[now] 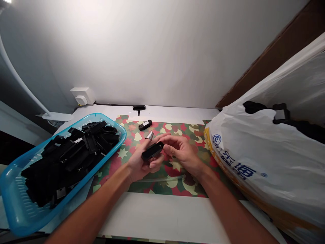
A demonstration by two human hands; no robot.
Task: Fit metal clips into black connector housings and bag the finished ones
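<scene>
My left hand (139,162) is closed around an oblong black plastic case (153,151), its hollow side turned up. A silver metal cap (149,136) sits on the tip of my left thumb. At the case's right end, my right hand (184,152) has its thumb and index finger pinched against it; whether something small lies between them is hidden. Beyond my hands, a black case with a white label (145,125) lies on the camouflage-patterned mat (175,188). Farther back is another small black piece (139,107) on the white tabletop.
A blue plastic basket (122,134) heaped with black plastic parts (73,156) stands at the left. On the right a bulky white plastic bag (266,149) overlaps the mat. A white lamp stand (58,116) and a white socket box (83,96) are at the back left, by the wall.
</scene>
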